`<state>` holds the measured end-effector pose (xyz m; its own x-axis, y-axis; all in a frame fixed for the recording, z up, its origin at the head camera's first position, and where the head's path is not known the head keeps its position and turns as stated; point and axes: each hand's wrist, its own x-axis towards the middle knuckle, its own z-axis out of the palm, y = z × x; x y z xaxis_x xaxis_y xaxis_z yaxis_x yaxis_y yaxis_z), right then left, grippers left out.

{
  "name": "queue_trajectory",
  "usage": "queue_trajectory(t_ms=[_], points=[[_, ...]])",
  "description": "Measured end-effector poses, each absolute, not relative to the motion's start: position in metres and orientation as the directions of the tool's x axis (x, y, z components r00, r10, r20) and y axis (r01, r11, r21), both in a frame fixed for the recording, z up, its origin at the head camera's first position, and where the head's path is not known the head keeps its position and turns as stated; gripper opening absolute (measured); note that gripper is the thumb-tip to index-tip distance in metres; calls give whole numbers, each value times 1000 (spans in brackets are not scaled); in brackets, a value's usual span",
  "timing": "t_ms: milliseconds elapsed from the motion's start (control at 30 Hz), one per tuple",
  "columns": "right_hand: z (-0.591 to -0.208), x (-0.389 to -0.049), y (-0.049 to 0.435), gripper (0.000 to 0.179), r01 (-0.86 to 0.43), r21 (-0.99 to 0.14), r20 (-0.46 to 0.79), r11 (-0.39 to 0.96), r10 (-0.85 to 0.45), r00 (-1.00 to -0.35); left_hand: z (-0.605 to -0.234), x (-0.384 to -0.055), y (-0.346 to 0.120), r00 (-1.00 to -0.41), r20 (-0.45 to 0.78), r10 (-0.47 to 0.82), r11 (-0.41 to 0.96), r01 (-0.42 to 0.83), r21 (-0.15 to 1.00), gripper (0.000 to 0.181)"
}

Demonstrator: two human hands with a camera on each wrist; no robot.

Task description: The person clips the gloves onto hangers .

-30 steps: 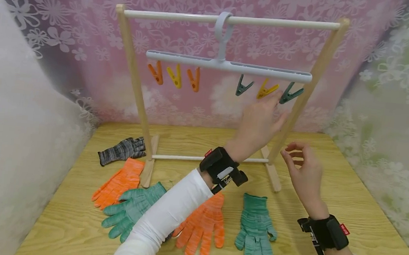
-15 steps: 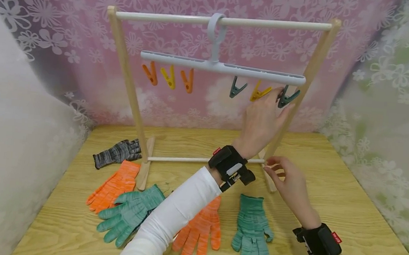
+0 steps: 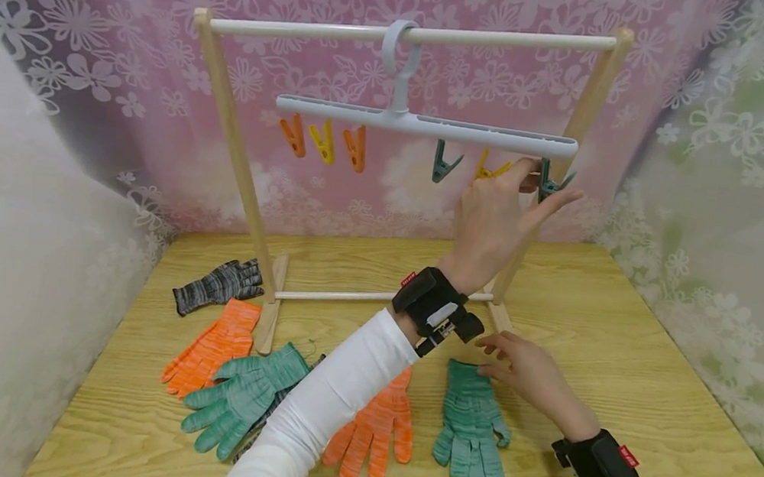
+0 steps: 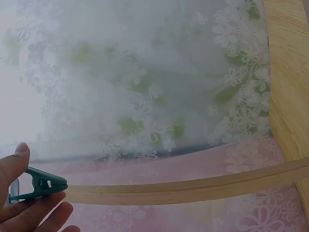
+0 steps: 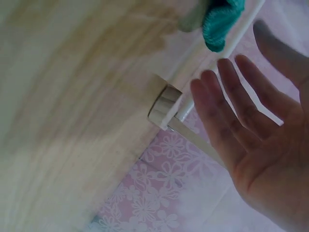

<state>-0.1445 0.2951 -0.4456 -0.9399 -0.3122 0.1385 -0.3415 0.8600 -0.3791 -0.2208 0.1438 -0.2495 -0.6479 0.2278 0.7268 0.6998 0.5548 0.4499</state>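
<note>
A pale grey hanger (image 3: 427,125) carries orange, yellow and dark green clothespins in a row. At its right end my left hand (image 3: 490,222) pinches a dark green clothespin (image 4: 46,183) by its handles, thumb on one side and fingers on the other. A yellow clothespin (image 3: 492,168) sits just beside that hand, partly covered by it. My right hand (image 3: 537,376) hovers with relaxed fingers by the cuff of a green glove (image 3: 474,432) that lies flat on the table; nothing is in its palm in the right wrist view.
The hanger hooks over the white top bar (image 3: 511,42) of a wooden rack. Left of centre lie another green glove (image 3: 250,391), two orange gloves (image 3: 373,437) and a dark grey glove (image 3: 222,284). Part of a further dark glove shows under the left forearm. Floral curtains surround the table.
My left hand has moved onto the rightmost green clothespin and grips its handles. The right hand has come left and down to the green glove's cuff.
</note>
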Motion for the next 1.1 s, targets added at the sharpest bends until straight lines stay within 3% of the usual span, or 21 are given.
queue_trajectory(t_ms=[167,367,600,767,1100], points=[[-450,-143,292,44,-370,-332,76,867,-367,-927,-246,-218,143,-650,738,182,552,689,470,39],[-451,-148,288,38,-374,-302,38,877,-381,-924,-248,-217,139,-621,762,184,576,696,428,34],[-455,-154,287,30,-346,-300,17,889,-357,-934,-258,-217,129,-568,790,233,411,793,449,24],[-456,-159,287,31,-337,-293,26,895,-345,-938,-266,-216,122,-534,811,240,403,815,417,24],[-446,-164,288,20,-334,-407,83,850,-330,-940,-276,-218,112,-503,832,235,378,836,398,31]])
